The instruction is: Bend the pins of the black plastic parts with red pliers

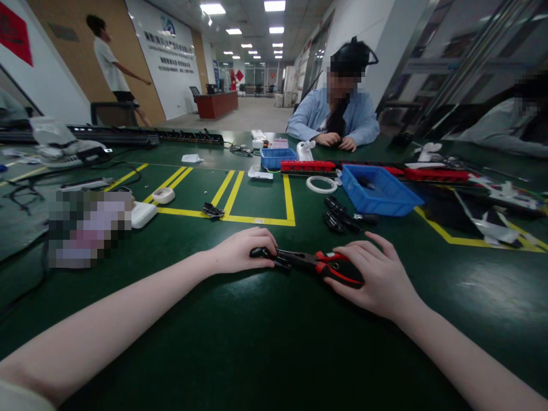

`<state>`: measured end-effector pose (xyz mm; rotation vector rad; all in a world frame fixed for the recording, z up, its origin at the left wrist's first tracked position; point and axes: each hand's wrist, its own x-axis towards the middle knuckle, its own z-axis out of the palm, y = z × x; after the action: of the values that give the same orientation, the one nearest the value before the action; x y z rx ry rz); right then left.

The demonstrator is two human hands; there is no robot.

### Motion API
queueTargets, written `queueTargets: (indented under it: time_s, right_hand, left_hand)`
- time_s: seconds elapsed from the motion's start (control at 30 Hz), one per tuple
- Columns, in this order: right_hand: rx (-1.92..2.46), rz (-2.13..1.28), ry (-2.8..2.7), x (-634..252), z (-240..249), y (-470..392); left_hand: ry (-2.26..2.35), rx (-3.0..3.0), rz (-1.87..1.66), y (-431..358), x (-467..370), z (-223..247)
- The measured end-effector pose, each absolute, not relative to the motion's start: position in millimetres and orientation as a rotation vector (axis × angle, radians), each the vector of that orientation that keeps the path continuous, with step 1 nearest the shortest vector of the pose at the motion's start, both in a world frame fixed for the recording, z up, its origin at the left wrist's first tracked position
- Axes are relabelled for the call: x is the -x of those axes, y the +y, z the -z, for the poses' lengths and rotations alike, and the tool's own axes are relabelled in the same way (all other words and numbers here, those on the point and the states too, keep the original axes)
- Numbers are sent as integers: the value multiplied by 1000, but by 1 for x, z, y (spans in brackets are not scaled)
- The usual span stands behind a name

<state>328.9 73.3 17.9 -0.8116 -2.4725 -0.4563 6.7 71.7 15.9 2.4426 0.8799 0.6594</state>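
My left hand (pixel 252 249) is closed on a small black part (pixel 280 261) above the green table. My right hand (pixel 377 274) grips long-nose pliers (pixel 321 264) with red and black handles. The jaws point left and meet the black part; whether they clamp it is too small to tell. Beyond my right hand lie several black parts (pixel 338 214) in a loose group. Another black part (pixel 213 210) rests on the yellow tape line, beyond my left hand.
A blue bin (pixel 379 191) stands at right, with a smaller blue bin (pixel 278 158) farther back. Red strips (pixel 308 166) and a white ring (pixel 321 184) lie nearby. At left is a white box (pixel 143 214). A person (pixel 336 114) sits across the table (pixel 240 354); another walks behind.
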Motion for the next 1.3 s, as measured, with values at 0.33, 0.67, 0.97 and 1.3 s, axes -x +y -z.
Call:
queueTargets:
  time_s: [0.33, 0.67, 0.97, 1.3]
  right_hand:
    - [846, 400, -2496, -330, -18, 74]
    - [870, 354, -2507, -332, -16, 75]
    - [843, 416, -2495, -332, -16, 75]
    - [771, 587, -2446, -329, -19, 73]
  left_hand:
    - [857, -2476, -654, 73, -5, -15]
    - [900, -2497, -620, 71, -6, -17]
    - [903, -2515, -611, 72, -6, -16]
    - [946, -2481, -636, 70, -8, -17]
